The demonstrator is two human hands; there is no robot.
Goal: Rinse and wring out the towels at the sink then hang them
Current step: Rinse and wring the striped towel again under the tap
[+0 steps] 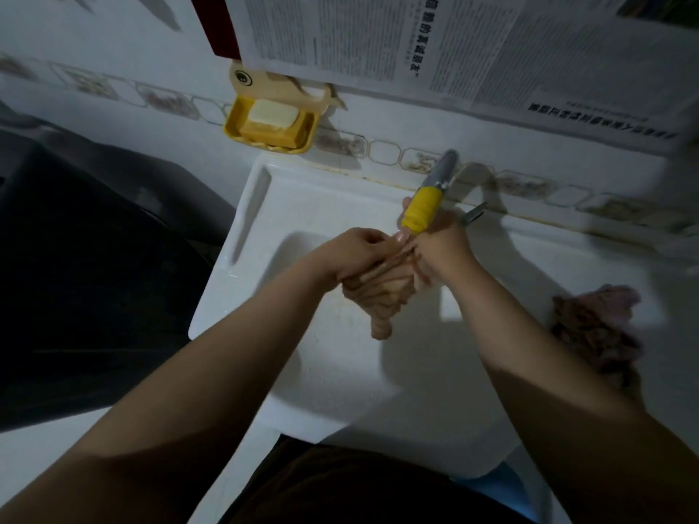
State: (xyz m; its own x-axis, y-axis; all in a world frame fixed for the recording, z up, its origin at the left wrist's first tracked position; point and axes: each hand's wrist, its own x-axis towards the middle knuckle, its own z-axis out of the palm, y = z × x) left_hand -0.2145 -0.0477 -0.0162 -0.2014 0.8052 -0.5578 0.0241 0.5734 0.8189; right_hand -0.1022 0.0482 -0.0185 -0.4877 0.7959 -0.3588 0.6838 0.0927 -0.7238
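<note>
A beige towel [380, 300] is bunched and twisted over the white sink basin [340, 372], its tail hanging down. My left hand [351, 251] grips its upper left part and my right hand [438, 247] grips the right part, the two hands close together just under the tap's yellow spout tip [420, 209]. A second, pinkish-brown towel [594, 330] lies crumpled on the sink's right ledge.
A yellow soap dish [270, 124] with a pale soap bar hangs on the tiled wall at the back left. Newspaper sheets [454, 43] cover the wall above the tap. A dark appliance [83, 266] stands left of the sink.
</note>
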